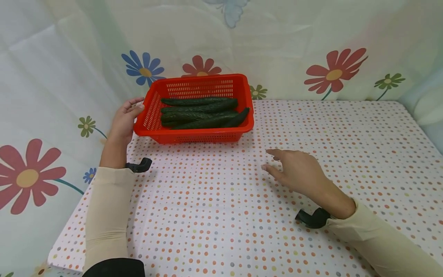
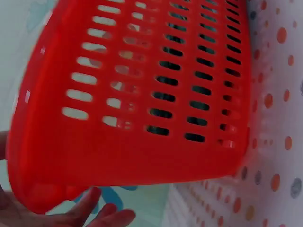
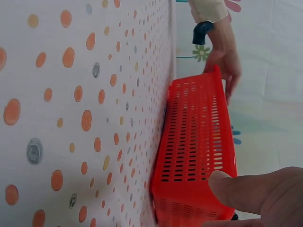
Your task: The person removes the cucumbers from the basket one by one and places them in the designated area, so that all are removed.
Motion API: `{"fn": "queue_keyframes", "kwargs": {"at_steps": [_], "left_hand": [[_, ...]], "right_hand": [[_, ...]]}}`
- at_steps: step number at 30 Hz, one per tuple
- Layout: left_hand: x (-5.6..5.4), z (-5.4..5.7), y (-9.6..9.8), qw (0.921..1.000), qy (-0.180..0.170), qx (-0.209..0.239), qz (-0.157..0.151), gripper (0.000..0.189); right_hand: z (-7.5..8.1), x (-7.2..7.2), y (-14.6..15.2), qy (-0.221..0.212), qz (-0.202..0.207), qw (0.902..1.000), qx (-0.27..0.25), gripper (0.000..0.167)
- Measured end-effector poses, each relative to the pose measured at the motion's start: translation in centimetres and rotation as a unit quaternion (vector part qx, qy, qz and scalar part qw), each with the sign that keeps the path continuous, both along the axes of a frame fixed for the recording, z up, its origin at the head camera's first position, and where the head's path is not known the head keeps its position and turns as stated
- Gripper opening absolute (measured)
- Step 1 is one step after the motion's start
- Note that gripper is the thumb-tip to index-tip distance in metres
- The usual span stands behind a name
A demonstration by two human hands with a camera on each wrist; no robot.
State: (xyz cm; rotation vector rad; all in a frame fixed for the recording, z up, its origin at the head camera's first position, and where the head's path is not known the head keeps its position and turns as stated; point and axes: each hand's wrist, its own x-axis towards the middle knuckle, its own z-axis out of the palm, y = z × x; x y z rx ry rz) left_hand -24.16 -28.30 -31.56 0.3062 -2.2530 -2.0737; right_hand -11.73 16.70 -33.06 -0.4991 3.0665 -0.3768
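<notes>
A red plastic basket [image 1: 200, 131] with slotted walls stands on the dotted tabletop at the back left. Several dark green cucumbers [image 1: 204, 111] lie side by side inside it. At the basket's left end, my left hand [image 1: 125, 117] grips the rim; in the left wrist view its fingers [image 2: 85, 208] reach below the rim's corner. My right hand [image 1: 300, 171] hovers over the table, right of and nearer than the basket, with thumb and index finger apart and holding nothing. The right wrist view shows its thumb [image 3: 241, 189] in front of the basket's wall [image 3: 189, 142].
A white tabletop covering [image 1: 207, 215] with coloured dots extends in front of the basket and to its right. Flower-printed cloth [image 1: 277, 46] hangs close behind the basket and along the left side. A black wrist mount [image 1: 313, 218] sits on each forearm.
</notes>
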Motion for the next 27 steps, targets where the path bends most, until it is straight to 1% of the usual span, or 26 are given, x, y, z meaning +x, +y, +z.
{"fn": "queue_keyframes", "kwargs": {"at_steps": [3, 6, 8, 11, 14, 16, 18, 21, 23, 25, 27], "left_hand": [[-0.4, -0.8, -0.6, 0.998, -0.027, 0.036, -0.044, 0.049], [-0.8, -1.4, -0.9, 0.9932, -0.054, 0.069, -0.077, 0.054], [-0.9, -1.6, -1.1, 0.9908, -0.066, 0.074, -0.092, 0.058], [-1.0, -1.8, -1.2, 0.9894, -0.073, 0.066, -0.106, 0.058], [-1.1, -1.8, -1.2, 0.9898, -0.079, 0.055, -0.105, 0.058], [-1.0, -1.7, -1.1, 0.9907, -0.08, 0.044, -0.101, 0.061], [-1.0, -1.7, -1.0, 0.9918, -0.079, 0.031, -0.096, 0.065], [-1.0, -1.8, -0.6, 0.9928, -0.074, 0.013, -0.093, 0.068], [-1.1, -1.9, -0.4, 0.9932, -0.073, 0.007, -0.091, 0.069], [-1.1, -2.0, -0.2, 0.9933, -0.075, 0.003, -0.088, 0.068], [-1.1, -2.0, -0.3, 0.9937, -0.077, -0.002, -0.082, 0.068]], "right_hand": [[-0.1, -0.1, -0.2, -0.006, 0.001, 1.0, 0.003, 0.053], [-0.3, -0.2, -0.3, -0.008, 0.0, 1.0, 0.002, 0.052], [-0.3, -0.2, -0.3, -0.006, 0.001, 1.0, 0.0, 0.052], [-0.4, -0.2, -0.5, -0.002, 0.0, 1.0, 0.0, 0.051], [-0.4, -0.2, -0.7, -0.005, 0.0, 1.0, 0.002, 0.051], [-0.4, -0.2, -0.9, -0.004, 0.003, 1.0, 0.004, 0.05], [-0.4, -0.1, -0.9, 0.009, 0.01, 0.9999, 0.002, 0.047], [-0.4, 0.1, -0.9, 0.045, 0.025, 0.9986, -0.014, 0.041], [-0.4, 0.3, -0.8, 0.078, 0.039, 0.9957, -0.032, 0.036], [-0.3, 0.2, -0.8, 0.116, 0.061, 0.9897, -0.058, 0.03], [-0.1, -0.2, -1.0, 0.152, 0.085, 0.9813, -0.081, 0.025]]}}
